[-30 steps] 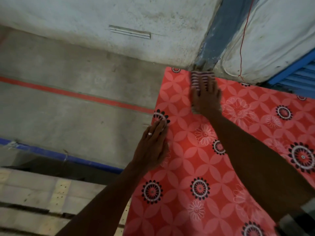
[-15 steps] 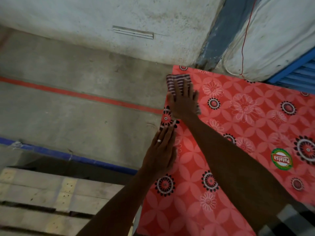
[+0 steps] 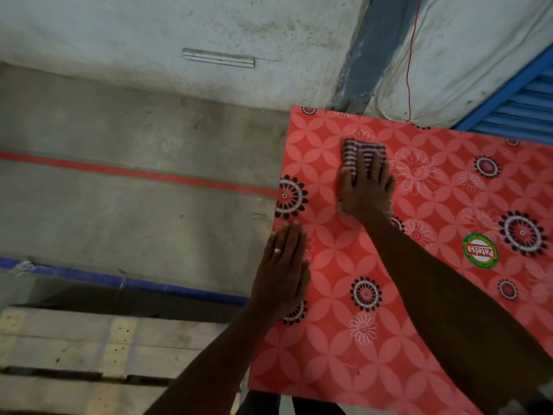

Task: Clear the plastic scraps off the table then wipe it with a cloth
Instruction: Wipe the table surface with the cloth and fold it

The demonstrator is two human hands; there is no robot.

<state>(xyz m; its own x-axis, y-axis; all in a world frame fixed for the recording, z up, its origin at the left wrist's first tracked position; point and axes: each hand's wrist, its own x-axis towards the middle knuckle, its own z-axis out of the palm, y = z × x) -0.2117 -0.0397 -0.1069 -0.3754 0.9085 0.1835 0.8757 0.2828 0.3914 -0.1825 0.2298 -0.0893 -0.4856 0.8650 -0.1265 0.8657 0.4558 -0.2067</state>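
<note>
Fingers of the right hand lie spread flat on the cloth, pressing it to the table. Left hand rests flat nearer, bracing the edge. Even pressure and overlapping passes should wipe best.

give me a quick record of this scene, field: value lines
table: red floral top, no scraps in view
cloth: striped, flat on table near far left corner
right hand: palm down, pressing cloth
left hand: flat on table's left edge, ring on one finger
sticker: round green label on table, right of the arm
</note>
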